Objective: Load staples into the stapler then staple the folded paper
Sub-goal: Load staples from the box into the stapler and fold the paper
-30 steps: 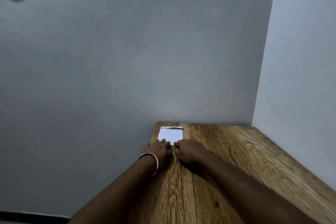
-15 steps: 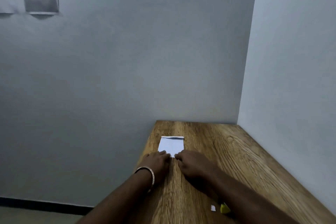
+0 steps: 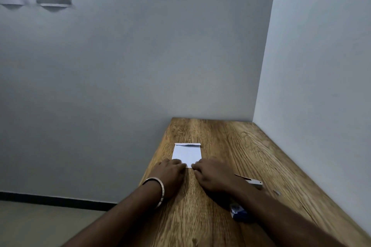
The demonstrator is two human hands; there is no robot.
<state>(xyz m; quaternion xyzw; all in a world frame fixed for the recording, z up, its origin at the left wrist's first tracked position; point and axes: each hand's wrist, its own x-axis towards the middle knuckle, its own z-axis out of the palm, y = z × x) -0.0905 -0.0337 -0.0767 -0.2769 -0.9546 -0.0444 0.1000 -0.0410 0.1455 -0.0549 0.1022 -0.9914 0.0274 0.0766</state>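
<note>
A: Head view: what are the hands doing?
B: Both lie palm down, fingers loosely curled, gripping nothing. The left hand (image 3: 170, 172) and right hand (image 3: 212, 176) press their fingertips on the near edge of the folded paper (image 3: 187, 154), which lies flat on the table (image 3: 261, 156) near its left edge.
A: And the arms?
B: Both forearms reach forward, hands nearly touching; one bangle (image 3: 158, 188) circles the left wrist.
A: Counts?
B: One paper, one pale stapler-like object (image 3: 254, 182) just right of the right hand, one blue-and-white box (image 3: 237, 211) beside the right forearm, blurred.
</note>
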